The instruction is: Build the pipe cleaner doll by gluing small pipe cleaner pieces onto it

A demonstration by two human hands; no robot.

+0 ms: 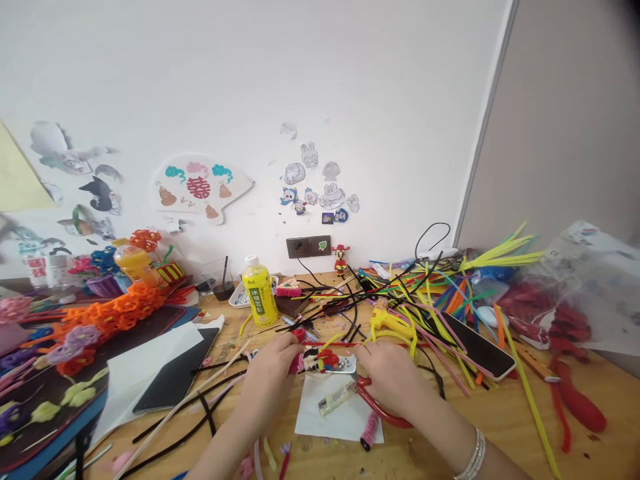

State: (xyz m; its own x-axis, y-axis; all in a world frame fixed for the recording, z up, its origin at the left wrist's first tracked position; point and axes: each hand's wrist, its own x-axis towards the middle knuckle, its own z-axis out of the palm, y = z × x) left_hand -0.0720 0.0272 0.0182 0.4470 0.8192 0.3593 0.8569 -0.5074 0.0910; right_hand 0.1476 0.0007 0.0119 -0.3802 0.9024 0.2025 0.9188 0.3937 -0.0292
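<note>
My left hand (273,365) is closed, its fingertips pinching a red pipe cleaner (330,344). That strip stretches across to my right hand (386,373), whose fingers are also closed at its other end. Between and just below the hands lies a small silvery piece (347,364) with a colourful figure on it. Red-handled scissors (383,408) rest partly beneath my right hand. A clear lighter-like tube (337,399) and a pink stick with a dark end (370,430) lie on white paper (320,417) nearer to me.
A yellow drink bottle (260,293) stands behind my left hand. Piled pipe cleaners (430,287) and a phone (480,350) are on the right. Orange pipe-cleaner flowers (115,317) and a black tablet-like slab (175,373) are on the left. A wall closes off the back.
</note>
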